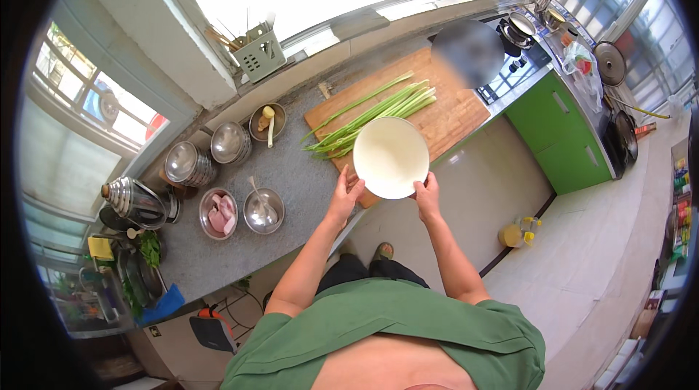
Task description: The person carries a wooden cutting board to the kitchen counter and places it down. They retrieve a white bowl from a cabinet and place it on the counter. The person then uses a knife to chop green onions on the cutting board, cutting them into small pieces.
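I hold a round white plate (390, 157) with both hands over the near edge of a wooden cutting board (451, 117). My left hand (344, 193) grips its lower left rim and my right hand (428, 195) grips its lower right rim. A bunch of long green stalks (371, 113) lies across the board just beyond the plate, partly hidden by it.
On the grey counter (306, 171) to the left stand several steel bowls: one with pale meat (218, 213), one with a spoon (263, 210), others behind (231, 142). A steel kettle (135, 201) sits far left. A utensil rack (259, 51) is on the sill. Green cabinets (564, 135) and a stove (520, 33) lie right.
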The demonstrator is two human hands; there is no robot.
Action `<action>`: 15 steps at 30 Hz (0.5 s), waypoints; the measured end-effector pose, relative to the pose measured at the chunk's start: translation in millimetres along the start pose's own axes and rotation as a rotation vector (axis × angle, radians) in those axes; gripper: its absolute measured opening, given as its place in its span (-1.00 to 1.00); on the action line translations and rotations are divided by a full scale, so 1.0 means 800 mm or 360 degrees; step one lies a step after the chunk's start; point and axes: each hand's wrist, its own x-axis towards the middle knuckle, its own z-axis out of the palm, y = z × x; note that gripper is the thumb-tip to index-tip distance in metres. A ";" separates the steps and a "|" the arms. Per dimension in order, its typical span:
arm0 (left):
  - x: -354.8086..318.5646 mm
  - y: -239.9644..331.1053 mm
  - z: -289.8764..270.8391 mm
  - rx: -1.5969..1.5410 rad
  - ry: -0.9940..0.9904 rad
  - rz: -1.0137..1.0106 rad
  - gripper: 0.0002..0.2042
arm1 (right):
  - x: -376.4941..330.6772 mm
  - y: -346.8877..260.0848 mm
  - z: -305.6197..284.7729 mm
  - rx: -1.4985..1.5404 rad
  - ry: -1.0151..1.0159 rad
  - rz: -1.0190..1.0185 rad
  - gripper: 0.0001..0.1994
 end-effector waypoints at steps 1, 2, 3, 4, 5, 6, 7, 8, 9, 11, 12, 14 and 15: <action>0.013 0.003 0.004 0.0041 0.0014 -0.0013 -0.26 | 0.014 -0.008 -0.004 0.0054 0.0030 -0.0009 -0.75; 0.027 0.006 0.004 0.0083 0.0025 -0.0026 -0.25 | 0.027 -0.015 -0.008 0.0108 0.0063 -0.0019 -0.75; 0.043 0.009 0.002 0.0126 0.0033 -0.0041 -0.25 | 0.041 -0.022 -0.009 0.0163 0.0099 -0.0028 -0.74; 0.065 0.003 -0.005 0.0281 0.0045 -0.0028 -0.26 | 0.055 -0.033 -0.011 0.0186 0.0118 -0.0027 -0.73; 0.090 -0.003 -0.007 0.0347 0.0060 -0.0006 -0.25 | 0.070 -0.040 -0.016 0.0159 0.0150 -0.0033 -0.73; 0.117 -0.007 -0.008 0.0414 0.0072 0.0015 -0.25 | 0.087 -0.047 -0.020 0.0132 0.0184 -0.0038 -0.72; 0.149 -0.010 -0.006 0.0483 0.0081 0.0046 -0.25 | 0.105 -0.055 -0.023 0.0109 0.0219 -0.0053 -0.72; 0.178 -0.007 -0.002 0.0584 0.0071 0.0109 -0.21 | 0.120 -0.070 -0.026 0.0113 0.0205 -0.0070 -0.71; 0.200 -0.007 0.000 0.0797 0.0084 0.0164 -0.19 | 0.131 -0.075 -0.028 0.0111 0.0220 -0.0055 -0.70; 0.245 0.010 0.023 0.1183 0.0106 0.0317 -0.16 | 0.164 -0.102 -0.038 0.0082 0.0247 -0.0070 -0.70; 0.279 0.003 0.023 0.1251 0.0013 0.0377 -0.08 | 0.179 -0.116 -0.041 0.0072 0.0257 -0.0084 -0.71; 0.308 0.036 0.053 0.1679 0.0041 0.0356 -0.01 | 0.209 -0.134 -0.052 0.0058 0.0289 -0.0094 -0.73; 0.323 0.048 0.065 0.1894 0.0064 0.0336 0.02 | 0.227 -0.141 -0.058 0.0056 0.0338 -0.0090 -0.73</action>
